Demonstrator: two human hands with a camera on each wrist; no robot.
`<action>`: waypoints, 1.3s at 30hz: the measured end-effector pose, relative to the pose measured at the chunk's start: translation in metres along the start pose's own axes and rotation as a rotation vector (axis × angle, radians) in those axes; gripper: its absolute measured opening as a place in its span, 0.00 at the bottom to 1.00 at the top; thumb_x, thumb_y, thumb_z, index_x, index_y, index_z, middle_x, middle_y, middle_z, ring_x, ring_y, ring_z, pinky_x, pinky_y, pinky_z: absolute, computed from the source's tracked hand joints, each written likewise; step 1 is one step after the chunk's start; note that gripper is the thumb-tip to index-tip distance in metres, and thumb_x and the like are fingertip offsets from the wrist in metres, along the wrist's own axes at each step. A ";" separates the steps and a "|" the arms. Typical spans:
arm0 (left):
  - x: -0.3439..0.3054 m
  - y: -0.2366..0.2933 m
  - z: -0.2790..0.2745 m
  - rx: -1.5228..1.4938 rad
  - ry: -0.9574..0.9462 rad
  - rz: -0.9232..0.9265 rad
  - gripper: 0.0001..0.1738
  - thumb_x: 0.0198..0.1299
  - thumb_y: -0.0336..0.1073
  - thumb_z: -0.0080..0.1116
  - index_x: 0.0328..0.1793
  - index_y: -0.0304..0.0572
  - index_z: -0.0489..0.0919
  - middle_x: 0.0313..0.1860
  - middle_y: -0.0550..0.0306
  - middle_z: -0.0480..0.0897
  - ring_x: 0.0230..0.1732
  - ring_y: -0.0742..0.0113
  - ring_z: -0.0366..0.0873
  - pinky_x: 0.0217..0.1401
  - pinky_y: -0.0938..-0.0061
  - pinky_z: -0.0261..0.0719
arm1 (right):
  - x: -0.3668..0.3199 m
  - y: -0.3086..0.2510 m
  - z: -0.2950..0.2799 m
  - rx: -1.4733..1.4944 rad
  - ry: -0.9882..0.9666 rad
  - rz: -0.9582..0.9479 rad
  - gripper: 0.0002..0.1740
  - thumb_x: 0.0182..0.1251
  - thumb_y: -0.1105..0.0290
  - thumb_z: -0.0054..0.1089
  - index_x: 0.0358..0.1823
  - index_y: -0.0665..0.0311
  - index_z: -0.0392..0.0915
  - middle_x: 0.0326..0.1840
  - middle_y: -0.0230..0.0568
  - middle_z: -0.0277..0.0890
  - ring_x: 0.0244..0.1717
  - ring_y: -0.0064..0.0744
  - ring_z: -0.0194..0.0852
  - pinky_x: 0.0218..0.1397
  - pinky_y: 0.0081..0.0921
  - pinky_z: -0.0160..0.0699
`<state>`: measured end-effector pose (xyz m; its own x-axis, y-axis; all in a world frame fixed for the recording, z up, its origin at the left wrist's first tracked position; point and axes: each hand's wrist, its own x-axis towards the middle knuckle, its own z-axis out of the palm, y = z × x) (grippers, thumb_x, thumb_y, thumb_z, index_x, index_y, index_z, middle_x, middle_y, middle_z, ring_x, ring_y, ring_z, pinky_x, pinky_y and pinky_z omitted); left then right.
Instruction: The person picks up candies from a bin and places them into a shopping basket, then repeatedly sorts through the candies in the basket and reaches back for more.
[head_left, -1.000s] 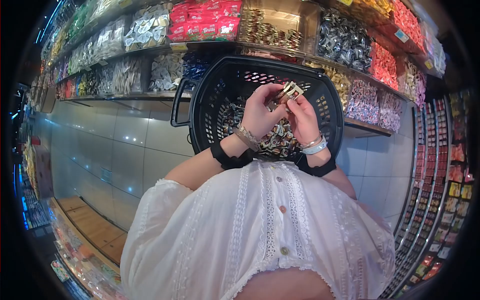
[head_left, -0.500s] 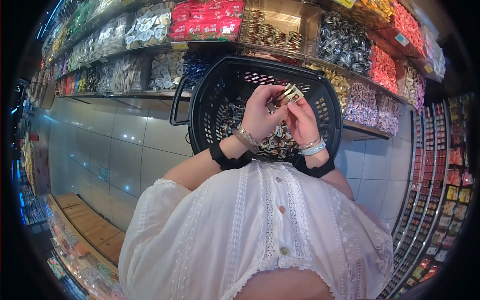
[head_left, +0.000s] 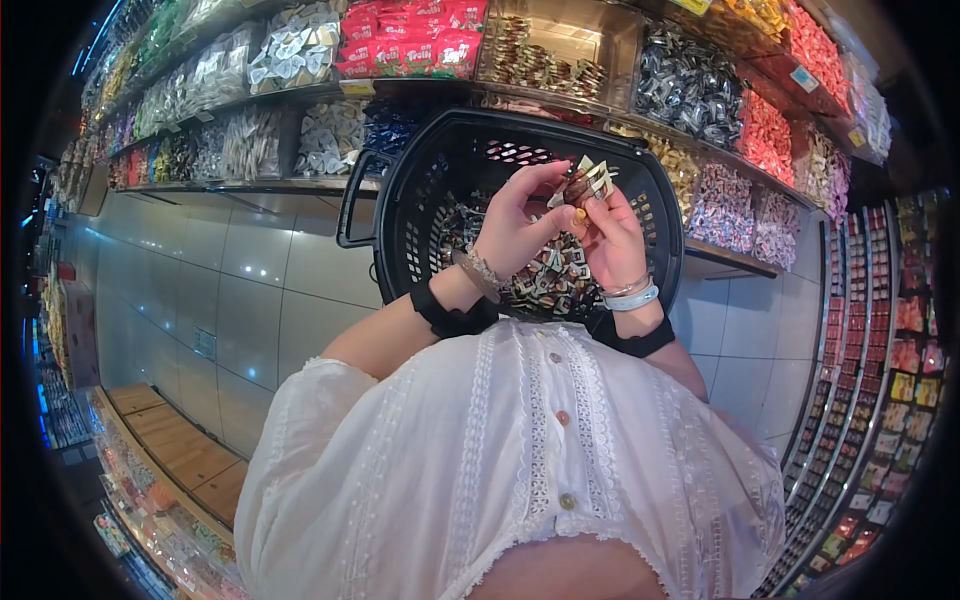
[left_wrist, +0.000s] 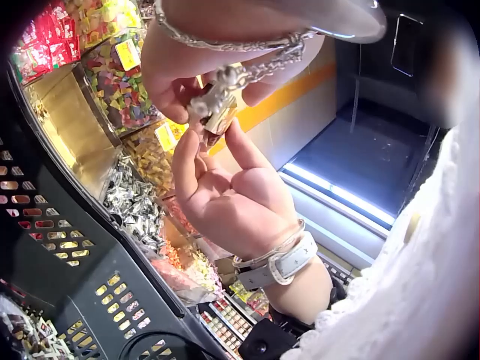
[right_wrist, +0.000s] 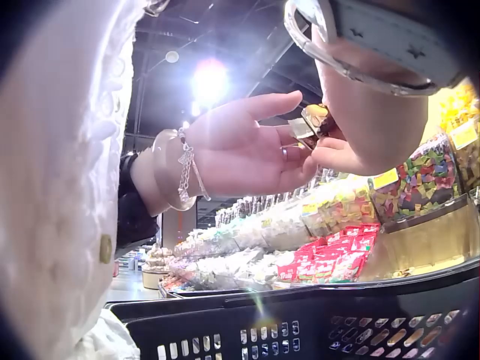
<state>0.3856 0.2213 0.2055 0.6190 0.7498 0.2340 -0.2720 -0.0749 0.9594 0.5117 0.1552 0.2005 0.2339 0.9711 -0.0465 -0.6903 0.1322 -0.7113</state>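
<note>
In the head view both hands meet over a black shopping basket point(head_left: 425, 130). Between their fingertips is a small bunch of wrapped candies point(head_left: 588, 182) with gold-and-brown wrappers. My left hand point(head_left: 515, 225) holds the bunch from the left, index finger above and thumb below. From the right, my right hand point(head_left: 612, 240) pinches it by the wrapper ends. The right wrist view shows the candies point(right_wrist: 311, 124) against the left fingers, partly hidden by the right hand. Many similar wrapped candies point(head_left: 555, 280) lie loose in the basket below.
Shelves behind the basket carry bins of sweets, among them red bags point(head_left: 410, 50) and a part-filled bin of gold-brown candies point(head_left: 545, 65). The basket's handle point(head_left: 355, 205) sticks out at left. Racks of packets point(head_left: 870, 350) stand at right, over a tiled floor point(head_left: 250, 270).
The candy bunch has turned and its wrapper ends now fan upward. The left thumb and index finger stand wider apart, and a yellow-orange bit shows by the thumb. The basket stays put.
</note>
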 end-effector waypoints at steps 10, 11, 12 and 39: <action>0.005 -0.005 -0.007 -0.102 0.146 -0.003 0.18 0.52 0.22 0.50 0.51 0.35 0.67 0.44 0.58 0.73 0.46 0.74 0.70 0.50 0.80 0.68 | 0.004 -0.009 -0.015 -0.075 0.081 -0.143 0.20 0.54 0.82 0.41 0.52 0.68 0.60 0.46 0.40 0.68 0.46 0.29 0.69 0.47 0.26 0.71; 0.007 -0.006 -0.011 -0.061 0.122 -0.020 0.18 0.52 0.23 0.49 0.52 0.36 0.67 0.43 0.59 0.73 0.44 0.75 0.70 0.47 0.82 0.69 | 0.004 -0.011 -0.018 -0.194 0.062 -0.189 0.21 0.53 0.82 0.40 0.52 0.69 0.60 0.45 0.39 0.68 0.45 0.28 0.69 0.48 0.23 0.70; 0.007 -0.006 -0.014 -0.019 0.098 -0.037 0.18 0.53 0.23 0.48 0.52 0.37 0.67 0.42 0.59 0.73 0.42 0.76 0.71 0.44 0.83 0.70 | 0.001 -0.020 -0.005 -0.294 0.043 -0.213 0.21 0.52 0.84 0.39 0.51 0.70 0.61 0.43 0.37 0.69 0.44 0.24 0.69 0.46 0.19 0.69; 0.005 -0.013 -0.016 0.068 0.016 -0.229 0.14 0.48 0.26 0.57 0.44 0.40 0.73 0.30 0.67 0.74 0.29 0.84 0.69 0.32 0.88 0.70 | -0.002 -0.033 0.009 -0.353 0.107 -0.160 0.05 0.59 0.74 0.49 0.35 0.67 0.71 0.30 0.31 0.73 0.26 0.15 0.68 0.31 0.10 0.66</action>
<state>0.3801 0.2365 0.1914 0.6472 0.7623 0.0070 -0.0752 0.0548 0.9957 0.5277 0.1509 0.2300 0.4019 0.9154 0.0250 -0.3661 0.1856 -0.9119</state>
